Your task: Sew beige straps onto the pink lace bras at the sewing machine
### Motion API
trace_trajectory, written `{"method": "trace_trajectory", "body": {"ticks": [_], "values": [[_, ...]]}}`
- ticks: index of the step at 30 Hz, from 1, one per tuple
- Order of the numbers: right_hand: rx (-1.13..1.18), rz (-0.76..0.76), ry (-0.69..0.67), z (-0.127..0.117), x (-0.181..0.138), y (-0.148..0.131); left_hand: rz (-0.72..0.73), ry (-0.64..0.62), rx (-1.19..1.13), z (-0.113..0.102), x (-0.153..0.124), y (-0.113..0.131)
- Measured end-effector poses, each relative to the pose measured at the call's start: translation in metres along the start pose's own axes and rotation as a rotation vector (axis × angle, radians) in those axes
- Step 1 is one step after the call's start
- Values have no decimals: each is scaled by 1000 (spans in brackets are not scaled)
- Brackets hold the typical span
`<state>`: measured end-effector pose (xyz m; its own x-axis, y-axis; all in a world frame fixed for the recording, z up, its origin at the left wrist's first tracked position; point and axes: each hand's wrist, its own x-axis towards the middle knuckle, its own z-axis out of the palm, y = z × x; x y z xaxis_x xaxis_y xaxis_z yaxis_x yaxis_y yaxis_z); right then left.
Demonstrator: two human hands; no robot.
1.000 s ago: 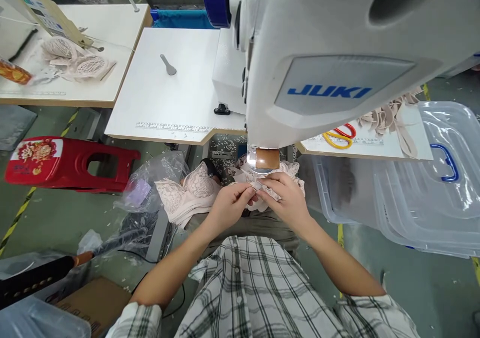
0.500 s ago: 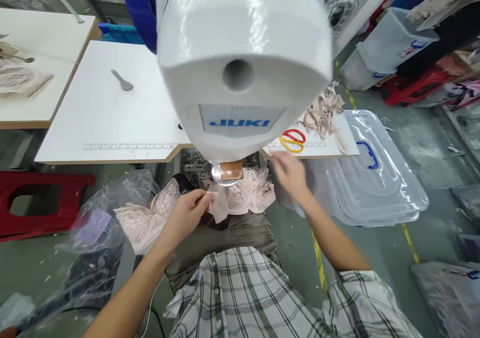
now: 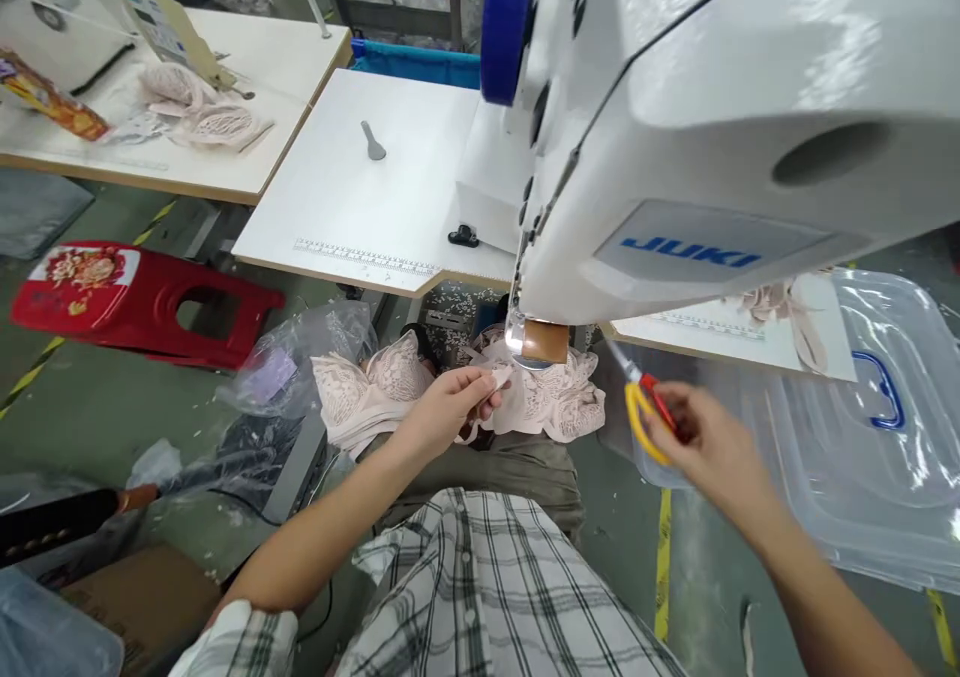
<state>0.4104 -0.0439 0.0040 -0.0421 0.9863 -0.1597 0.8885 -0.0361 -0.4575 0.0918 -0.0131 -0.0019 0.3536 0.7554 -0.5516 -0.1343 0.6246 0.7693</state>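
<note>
A pale pink lace bra (image 3: 559,402) lies under the sewing machine head (image 3: 675,157), partly over my lap. My left hand (image 3: 457,402) pinches an edge of its pale fabric just left of the machine's lit needle area. Over the clear boxes on the right, my right hand (image 3: 701,432) holds scissors (image 3: 646,407) with one red and one yellow handle. Their blades point up and left toward the table edge and are blurred. Another lace cup section (image 3: 375,387) hangs left of my left hand.
A white table (image 3: 360,197) with a printed ruler carries a grey spoon-like tool (image 3: 373,142). Clear lidded boxes (image 3: 900,487) stand at the right. A red stool (image 3: 150,302) and a plastic bag (image 3: 300,357) are at the left. Fabric scraps (image 3: 784,307) lie on the right table part.
My right hand has taken the scissors from the right table part and drawn them back toward me. My left hand still pinches fabric. The view has swung to the left.
</note>
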Motion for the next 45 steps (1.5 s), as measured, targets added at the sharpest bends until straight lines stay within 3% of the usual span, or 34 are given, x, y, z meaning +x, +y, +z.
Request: {"method": "trace_trajectory", "body": {"ticks": [4,11,17,22,26,36,45], "values": [[90,-248,-45,23,-41,-44,39,-19,46,-1,1,-5],[140,-356,-64,44,-20,-70,121,24,221,7,-4,-2],[208,-285,-153,44,-19,-67,110,47,233,3,-5,-1],[292,-120,-164,43,-30,-64,50,-7,52,-4,-1,-6],[327,-136,-132,48,-33,-69,107,32,-41,-6,1,-10],[340,-55,-232,55,-12,-92,211,109,188,-9,-1,-15],[435,61,-272,53,-17,-87,242,166,213,-7,-6,-13]]}}
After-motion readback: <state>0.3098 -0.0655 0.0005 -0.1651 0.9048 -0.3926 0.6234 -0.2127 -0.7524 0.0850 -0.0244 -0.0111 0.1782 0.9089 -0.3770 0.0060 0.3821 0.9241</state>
